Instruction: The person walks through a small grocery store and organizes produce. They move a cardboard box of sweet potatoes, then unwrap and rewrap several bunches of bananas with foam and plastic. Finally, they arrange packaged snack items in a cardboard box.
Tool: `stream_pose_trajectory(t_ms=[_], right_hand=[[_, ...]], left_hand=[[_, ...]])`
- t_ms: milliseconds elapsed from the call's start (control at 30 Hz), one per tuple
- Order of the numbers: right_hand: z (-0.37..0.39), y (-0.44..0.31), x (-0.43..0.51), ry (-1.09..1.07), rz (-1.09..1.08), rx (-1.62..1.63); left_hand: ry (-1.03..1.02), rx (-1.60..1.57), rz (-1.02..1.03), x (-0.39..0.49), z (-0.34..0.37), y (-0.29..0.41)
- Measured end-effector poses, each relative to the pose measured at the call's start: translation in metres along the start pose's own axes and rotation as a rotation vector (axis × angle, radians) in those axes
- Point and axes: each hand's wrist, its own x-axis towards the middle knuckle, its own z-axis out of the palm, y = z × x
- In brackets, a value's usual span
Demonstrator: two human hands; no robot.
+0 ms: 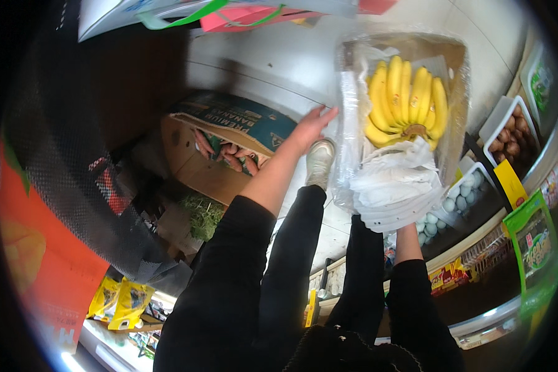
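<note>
A bunch of yellow bananas [407, 100] with small stickers lies in a cardboard box [455, 58] in front of me. Clear plastic film [348, 125] covers the box's sides. Crumpled white wrapping with small holes [395, 186] is gathered at the near end, touching the bananas' stem. My left hand [310, 129] is beside the box's left side with its fingers apart, holding nothing. My right forearm [407, 244] reaches under the near end of the box and wrapping. The right hand itself is hidden there, so its grip cannot be told.
On the left, a banana carton [200, 172] holds sweet potatoes [232, 160], with greens [202, 215] below. Shelving at right bears pale bluish eggs [465, 190] and a white basket [488, 149] of brown round produce. My shoe [320, 160] stands on the tiled floor [279, 51].
</note>
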Motion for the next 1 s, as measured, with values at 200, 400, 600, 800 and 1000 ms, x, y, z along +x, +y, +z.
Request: stream_pose_trajectory(t_ms=[200,400,600,800,1000], right_hand=[[-0.002,0.006,0.005,0.008,-0.008,0.030],[-0.011,-0.003,0.016,0.016,-0.043,0.015],[-0.017,-0.048,0.040,0.048,-0.201,-0.242],[0.019,-0.149,0.076,0.161,-0.556,-1.332],[0.102,-0.183,0.052,-0.005,-0.565,-1.276]], left_hand=[[0.225,0.361,0.213,0.058,0.038,0.059],[0.391,0.466,0.239,0.052,0.017,-0.002],[0.413,0.007,-0.004,0.016,-0.011,-0.088],[0.489,-0.374,-0.040,-0.037,0.044,-0.131],[0.552,-0.555,-0.184,-0.039,0.039,-0.109]])
